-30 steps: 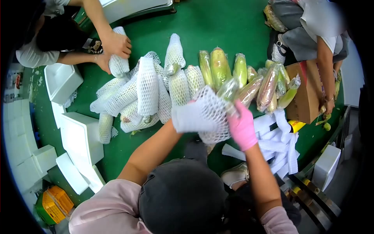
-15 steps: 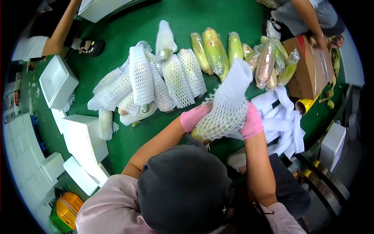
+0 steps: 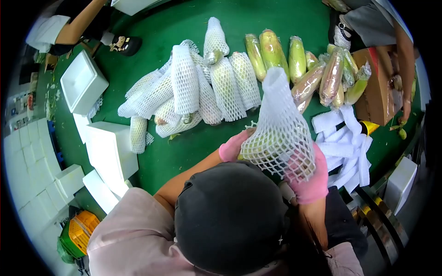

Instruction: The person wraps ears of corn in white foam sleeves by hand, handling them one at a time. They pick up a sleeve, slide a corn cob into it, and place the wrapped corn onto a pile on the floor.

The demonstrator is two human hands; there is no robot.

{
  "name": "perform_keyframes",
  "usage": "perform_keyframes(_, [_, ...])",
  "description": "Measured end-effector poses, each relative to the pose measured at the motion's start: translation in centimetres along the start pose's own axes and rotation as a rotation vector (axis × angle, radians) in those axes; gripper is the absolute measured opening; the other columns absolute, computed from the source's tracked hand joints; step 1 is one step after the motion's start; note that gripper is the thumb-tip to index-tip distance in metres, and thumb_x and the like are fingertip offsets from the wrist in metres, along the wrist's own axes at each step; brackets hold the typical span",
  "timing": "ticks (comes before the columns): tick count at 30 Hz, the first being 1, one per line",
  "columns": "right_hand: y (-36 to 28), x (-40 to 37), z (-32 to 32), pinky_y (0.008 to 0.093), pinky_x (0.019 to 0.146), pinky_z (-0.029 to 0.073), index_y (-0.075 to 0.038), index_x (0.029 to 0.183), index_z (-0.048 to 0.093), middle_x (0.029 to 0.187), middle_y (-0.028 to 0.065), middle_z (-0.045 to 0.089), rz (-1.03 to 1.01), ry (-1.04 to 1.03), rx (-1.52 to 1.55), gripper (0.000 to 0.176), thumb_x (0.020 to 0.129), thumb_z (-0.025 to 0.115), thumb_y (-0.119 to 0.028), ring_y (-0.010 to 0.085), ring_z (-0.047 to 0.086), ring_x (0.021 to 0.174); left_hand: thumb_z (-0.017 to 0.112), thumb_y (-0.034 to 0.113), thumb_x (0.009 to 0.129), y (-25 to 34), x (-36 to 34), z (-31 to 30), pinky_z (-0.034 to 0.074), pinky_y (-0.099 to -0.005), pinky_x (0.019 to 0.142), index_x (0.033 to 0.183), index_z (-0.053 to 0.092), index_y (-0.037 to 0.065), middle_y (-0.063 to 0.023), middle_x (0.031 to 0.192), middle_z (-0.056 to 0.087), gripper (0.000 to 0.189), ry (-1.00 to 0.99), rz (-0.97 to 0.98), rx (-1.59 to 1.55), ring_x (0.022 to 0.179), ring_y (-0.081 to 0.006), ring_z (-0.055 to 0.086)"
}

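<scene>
My left hand [image 3: 233, 145], in a pink glove, grips an ear of corn [image 3: 258, 146] at the near left side of a white foam net sleeve [image 3: 277, 110]. The sleeve's wide mouth is stretched over part of the corn, while its narrow end points away. My right hand [image 3: 311, 180], also gloved in pink, is closed at the sleeve's right edge, with its fingers behind the mesh. Several netted ears of corn [image 3: 185, 83] lie in a pile beyond my left hand. Film-wrapped corn [image 3: 274, 50] lies farther off, without nets.
Flattened foam sleeves [image 3: 338, 149] are heaped to the right. A cardboard box [image 3: 368, 99] stands behind them, with a co-worker's arm [image 3: 405, 60] beside it. White foam boxes [image 3: 110, 149] line the left side. Another person's arm [image 3: 85, 23] shows at upper left, and an orange crate [image 3: 84, 230] at lower left.
My right hand has shifted down along the sleeve's mouth, which is now spread wider. The whole view has slid, so the surroundings sit farther right. The co-worker's hand at the cardboard box has moved lower.
</scene>
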State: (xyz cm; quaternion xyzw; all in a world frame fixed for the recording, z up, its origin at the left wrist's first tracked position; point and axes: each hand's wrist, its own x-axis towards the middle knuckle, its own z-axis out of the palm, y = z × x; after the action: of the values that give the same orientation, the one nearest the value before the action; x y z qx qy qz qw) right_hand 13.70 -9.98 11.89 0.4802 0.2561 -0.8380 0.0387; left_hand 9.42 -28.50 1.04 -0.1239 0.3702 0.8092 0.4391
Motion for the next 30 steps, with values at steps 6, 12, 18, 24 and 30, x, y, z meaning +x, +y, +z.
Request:
perform_keyframes(6, [0.1,-2.6,-0.7,0.0311,0.086,0.051,0.0,0.129,0.047,0.108,0.0088,0.062,-0.406,-0.086,-0.766,0.056,0.075,0.063,0.008,0.0189,0.062,0.097,0.062,0.017,0.09,-1.0,0.2,-0.4,0.052,-0.0309,0.083,0.122,0.059,0.0,-0.01,0.104,0.068,0.036,0.28,0.097,-0.062,0.091,-0.0178,0.066])
perform_keyframes(12, [7.6,2.1,-3.1,0.0237,0.054,0.042,-0.006,0.116,0.054,0.074,-0.0003,0.051,0.321,0.067,-0.103,0.027,0.097,0.049,-0.024,0.0116,0.05,0.062,0.06,0.036,0.089,1.1,0.0,-1.3,0.053,-0.0366,0.079,0.13,0.05,0.004,-0.0109,0.107,0.064,0.053,0.008,-0.113,-0.324,0.088,-0.0211,0.064])
perform_keyframes(18, [7.1,8.4,-7.3,0.0317,0.067,0.049,-0.006,0.119,0.056,0.089,0.0097,0.06,-0.44,-0.073,-1.058,0.043,0.081,0.07,-0.021,0.0207,0.058,0.076,0.053,0.045,0.09,3.8,-1.2,-4.3,0.052,-0.0439,0.076,0.136,0.04,0.006,-0.0153,0.113,0.059,0.062,0.016,0.04,-0.228,0.085,-0.0289,0.062])
perform_keyframes(24, [5.4,11.6,-15.5,0.0414,0.075,0.048,-0.016,0.099,0.062,0.096,0.0096,0.056,-0.725,-0.056,-2.296,0.036,0.065,0.07,-0.01,0.0292,0.056,0.094,0.068,0.02,0.084,7.0,0.8,-6.8,0.049,-0.0292,0.064,0.105,0.06,-0.005,-0.0088,0.087,0.064,0.033,0.668,0.269,0.488,0.071,-0.0183,0.06])
perform_keyframes(30, [2.1,9.5,-8.2,0.0386,0.078,0.046,-0.008,0.114,0.063,0.094,0.0171,0.053,-0.838,-0.176,-1.441,0.028,0.089,0.059,-0.018,0.0361,0.056,0.089,0.068,0.013,0.085,-1.9,-1.8,-9.6,0.047,-0.0264,0.087,0.126,0.049,-0.002,-0.0135,0.115,0.058,0.048,0.662,0.138,-0.015,0.104,-0.0191,0.058])
